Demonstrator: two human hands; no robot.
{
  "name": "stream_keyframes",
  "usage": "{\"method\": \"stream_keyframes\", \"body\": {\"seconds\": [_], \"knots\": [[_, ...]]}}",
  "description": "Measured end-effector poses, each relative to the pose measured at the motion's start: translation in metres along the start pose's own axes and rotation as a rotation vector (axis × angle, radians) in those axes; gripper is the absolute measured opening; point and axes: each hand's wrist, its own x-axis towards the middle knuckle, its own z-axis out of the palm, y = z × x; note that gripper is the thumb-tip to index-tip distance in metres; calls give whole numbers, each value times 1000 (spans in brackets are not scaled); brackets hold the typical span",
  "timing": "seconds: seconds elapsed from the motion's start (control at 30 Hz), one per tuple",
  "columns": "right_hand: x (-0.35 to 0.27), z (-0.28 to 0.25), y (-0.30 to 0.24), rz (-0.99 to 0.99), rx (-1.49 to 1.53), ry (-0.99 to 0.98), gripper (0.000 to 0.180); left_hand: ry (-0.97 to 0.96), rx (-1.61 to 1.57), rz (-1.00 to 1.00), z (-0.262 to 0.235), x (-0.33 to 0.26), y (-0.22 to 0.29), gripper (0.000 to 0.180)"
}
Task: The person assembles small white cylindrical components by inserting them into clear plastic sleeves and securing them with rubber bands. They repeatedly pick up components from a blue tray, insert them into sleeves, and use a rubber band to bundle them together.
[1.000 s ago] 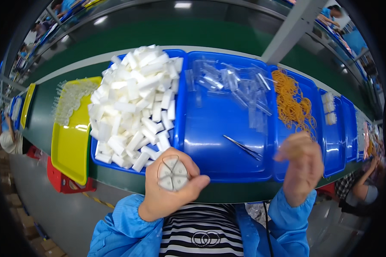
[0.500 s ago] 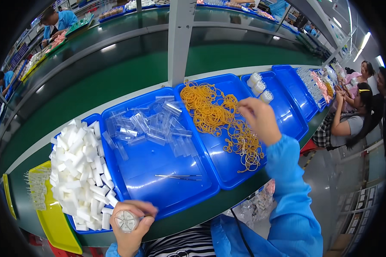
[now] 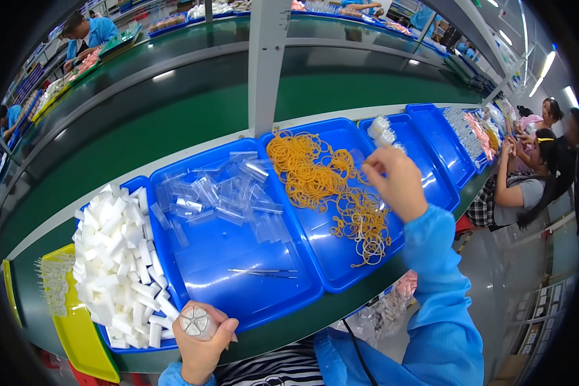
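My left hand (image 3: 204,341), low in the view, is closed round a short, pale round bundle (image 3: 198,323), whose end face shows wedge-shaped parts divided by lines. My right hand (image 3: 397,180) is held over the right side of a tray of yellow rubber bands (image 3: 305,170). Its thumb and fingers are pinched together, and a yellow loop shows at the fingertips. Between the hands lies a blue tray (image 3: 238,302) with clear plastic sleeves (image 3: 206,193) and a few thin rods (image 3: 262,273). White foam blocks (image 3: 119,257) are heaped beside my left hand.
White round bundles (image 3: 382,130) stand in a blue tray beyond my right hand. A yellow tray (image 3: 90,341) holds small clear parts at far left. An upright metal post (image 3: 266,71) rises behind the trays. Co-workers sit at right (image 3: 511,174) and across the line (image 3: 90,35).
My right hand has shifted slightly right and down, still pinched. The fingers of my left hand have closed further round the pale bundle. The view has shifted a little.
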Motion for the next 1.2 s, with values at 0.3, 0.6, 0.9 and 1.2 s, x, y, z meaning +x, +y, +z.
{"method": "stream_keyframes", "body": {"seconds": [0.3,0.6,0.9,1.2], "knots": [[-89,44,-166,-339,822,-582,13,-13,61,483,-1,9,-28,35],[-99,93,-187,-568,1016,-261,50,-183,-159,196,-18,-9,-25,38],[-80,73,-156,-815,589,-494,50,-137,108,95,-40,-22,7,26],[-71,55,-185,75,2060,-602,66,145,-71,728,-16,-20,-7,36]]}}
